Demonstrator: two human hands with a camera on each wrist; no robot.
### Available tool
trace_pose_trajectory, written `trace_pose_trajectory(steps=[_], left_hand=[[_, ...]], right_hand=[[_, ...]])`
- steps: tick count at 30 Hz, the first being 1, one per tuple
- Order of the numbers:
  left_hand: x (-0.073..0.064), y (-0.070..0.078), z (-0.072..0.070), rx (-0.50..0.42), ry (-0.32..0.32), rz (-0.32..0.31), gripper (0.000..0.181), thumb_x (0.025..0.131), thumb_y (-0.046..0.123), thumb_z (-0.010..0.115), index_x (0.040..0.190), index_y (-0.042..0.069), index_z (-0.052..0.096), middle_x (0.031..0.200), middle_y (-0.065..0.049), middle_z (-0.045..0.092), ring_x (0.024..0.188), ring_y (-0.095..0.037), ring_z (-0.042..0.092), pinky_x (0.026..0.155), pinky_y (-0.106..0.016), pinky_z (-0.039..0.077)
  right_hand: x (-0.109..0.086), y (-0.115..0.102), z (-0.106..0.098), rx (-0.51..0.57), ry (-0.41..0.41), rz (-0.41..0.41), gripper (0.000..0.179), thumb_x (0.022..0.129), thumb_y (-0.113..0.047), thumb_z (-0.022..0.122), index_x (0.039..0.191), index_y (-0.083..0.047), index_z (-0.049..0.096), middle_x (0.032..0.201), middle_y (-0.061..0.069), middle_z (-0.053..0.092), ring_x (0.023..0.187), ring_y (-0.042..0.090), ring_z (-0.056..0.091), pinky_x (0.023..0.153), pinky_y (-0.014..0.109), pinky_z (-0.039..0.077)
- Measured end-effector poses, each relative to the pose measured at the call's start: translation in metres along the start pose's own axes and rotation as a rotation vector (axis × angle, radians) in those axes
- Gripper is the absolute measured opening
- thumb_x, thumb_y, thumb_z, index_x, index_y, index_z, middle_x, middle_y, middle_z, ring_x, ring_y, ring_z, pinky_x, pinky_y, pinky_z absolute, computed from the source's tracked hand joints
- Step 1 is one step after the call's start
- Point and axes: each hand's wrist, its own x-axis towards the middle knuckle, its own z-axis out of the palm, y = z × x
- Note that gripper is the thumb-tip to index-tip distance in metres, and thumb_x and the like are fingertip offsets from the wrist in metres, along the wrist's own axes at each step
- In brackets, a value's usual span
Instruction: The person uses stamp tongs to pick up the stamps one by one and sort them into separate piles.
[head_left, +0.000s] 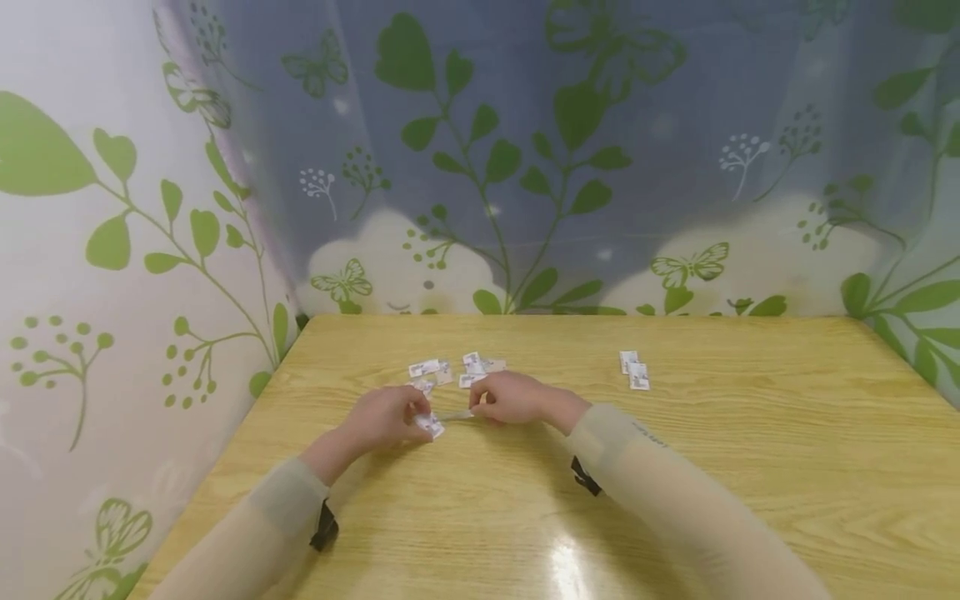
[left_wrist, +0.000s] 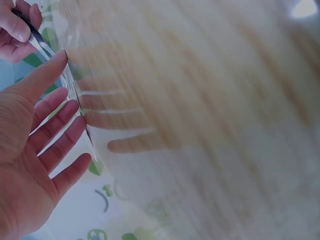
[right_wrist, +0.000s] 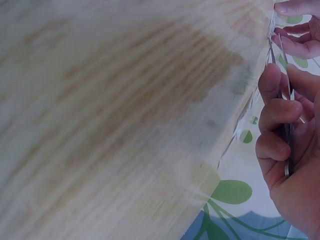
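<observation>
My right hand [head_left: 517, 397] grips a pair of metal tweezers [right_wrist: 288, 115], fingers curled round their shanks. The tweezers' tips point left, to a small white printed packet [head_left: 431, 426] lying by my left hand [head_left: 386, 417]. In the left wrist view the fingers [left_wrist: 55, 120] of that hand are spread and fairly straight, with thumb and fingertips down at the tabletop. Just beyond the hands are several more small printed packets [head_left: 425, 367], some overlapping. Another overlapping group [head_left: 472, 363] sits beyond the right hand, which partly hides it.
Two overlapping packets [head_left: 638, 377] lie farther right on the wooden table [head_left: 750, 467]. A leaf-patterned curtain [head_left: 465, 208] hangs along the table's far edge, and a similar pale one [head_left: 135, 333] along the left side.
</observation>
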Motion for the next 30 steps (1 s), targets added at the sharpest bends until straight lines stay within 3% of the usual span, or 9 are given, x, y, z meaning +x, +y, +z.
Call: trace_pose_trajectory(steps=[7,19,30], left_hand=[[-0.0019,-0.0049,0.0026,-0.004,0.008,0.006,0.029,0.073,0.034,0.084,0.089,0.018,0.066,0.078,0.009,0.06,0.069,-0.009,0.053,0.067,-0.033,0.045],[0.0011,-0.0025,0.001,0.001,-0.002,0.003,0.028,0.075,0.033,0.084,0.091,0.019,0.066,0.08,0.009,0.062,0.071,-0.009,0.054,0.069,-0.034,0.046],[0.0006,-0.0018,0.0007,-0.006,-0.002,0.003,0.027,0.075,0.031,0.084,0.09,0.018,0.066,0.078,0.009,0.062,0.069,-0.008,0.054,0.067,-0.033,0.045]], right_hand=[[0.001,-0.0028,0.0004,-0.019,-0.017,-0.033,0.009,0.097,-0.018,0.06,0.095,-0.013,0.068,0.064,0.0,0.062,0.052,0.007,0.049,0.055,0.023,0.04],[0.0015,-0.0021,0.0035,-0.057,0.036,-0.032,0.009,0.098,-0.02,0.06,0.099,-0.015,0.067,0.065,-0.003,0.063,0.058,0.008,0.053,0.065,0.03,0.045],[0.0074,-0.0025,0.0083,-0.108,0.08,-0.085,0.006,0.097,-0.019,0.06,0.096,-0.016,0.065,0.061,-0.008,0.058,0.063,0.008,0.053,0.069,0.031,0.045]])
